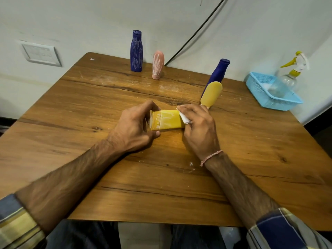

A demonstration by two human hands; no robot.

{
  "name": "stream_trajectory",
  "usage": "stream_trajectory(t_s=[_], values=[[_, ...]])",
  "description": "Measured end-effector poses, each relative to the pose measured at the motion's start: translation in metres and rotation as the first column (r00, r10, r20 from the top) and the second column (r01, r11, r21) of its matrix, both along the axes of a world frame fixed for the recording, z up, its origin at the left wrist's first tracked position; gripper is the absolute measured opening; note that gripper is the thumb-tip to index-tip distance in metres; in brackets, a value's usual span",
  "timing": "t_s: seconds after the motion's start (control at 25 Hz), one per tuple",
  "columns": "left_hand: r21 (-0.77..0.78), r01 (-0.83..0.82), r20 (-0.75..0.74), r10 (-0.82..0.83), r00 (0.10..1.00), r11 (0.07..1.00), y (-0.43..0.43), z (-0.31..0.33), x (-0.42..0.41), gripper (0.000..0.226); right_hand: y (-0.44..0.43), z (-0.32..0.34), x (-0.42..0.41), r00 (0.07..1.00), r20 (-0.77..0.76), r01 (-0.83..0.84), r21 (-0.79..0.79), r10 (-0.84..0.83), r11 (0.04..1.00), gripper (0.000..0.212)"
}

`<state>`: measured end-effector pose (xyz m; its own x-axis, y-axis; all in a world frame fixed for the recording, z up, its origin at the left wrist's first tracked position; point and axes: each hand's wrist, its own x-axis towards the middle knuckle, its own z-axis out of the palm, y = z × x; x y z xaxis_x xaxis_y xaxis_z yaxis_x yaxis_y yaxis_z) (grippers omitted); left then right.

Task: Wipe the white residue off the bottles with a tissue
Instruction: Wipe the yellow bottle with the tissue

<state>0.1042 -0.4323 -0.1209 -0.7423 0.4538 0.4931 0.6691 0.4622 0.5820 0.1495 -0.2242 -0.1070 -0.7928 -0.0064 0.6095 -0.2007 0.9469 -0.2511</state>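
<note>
We keep the yellow bottle (168, 121) flat on the table (89, 108) — our left hand (136, 124) grips its streaked end, prob. so it can't roll. Our right hand (198, 128) pinches the tissue (184, 118) on the other end — set to rub.

My left hand (133, 125) grips the cap end of the yellow bottle (166, 120), lying sideways. My right hand (198, 125) presses a tissue (184, 117) onto its other end.

Scratched wooden counter (71, 108) bears streaked blue bottle (136, 51) and pink bottle (158, 64) at rear, clean blue bottle (218, 74) behind yellow bottle (211, 94), blue basket (276, 105) at right edge.
</note>
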Motion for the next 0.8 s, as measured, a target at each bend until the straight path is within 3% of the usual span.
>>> stream_trajectory(t_s=[0.16,0.36,0.56,0.72,0.8], values=[[-0.013,-0.005,-0.061,0.005,0.998,1.000,0.002,0.000,0.001,0.055,-0.014,0.007,0.004,0.965,0.050,-0.260,0.034,0.259,0.965,0.056],[0.004,-0.016,-0.052,0.016,0.998,1.000,0.001,-0.004,-0.002,0.061,0.008,0.001,0.002,1.000,0.008,-0.018,-0.052,0.018,0.998,0.056],[0.016,-0.059,0.001,0.059,0.998,0.998,-0.001,-0.004,-0.003,0.062,-0.003,-0.012,0.006,0.983,-0.008,-0.184,0.032,0.185,0.982,0.057],[0.041,-0.051,0.041,0.050,0.998,0.998,0.000,-0.001,0.000,0.062,-0.005,-0.010,0.004,1.000,0.000,-0.031,-0.052,0.031,0.998,0.055],[0.041,-0.056,0.028,0.054,0.998,0.998,0.000,0.000,0.000,0.061,-0.018,-0.013,0.009,0.990,-0.006,-0.142,0.007,0.142,0.990,0.052]])
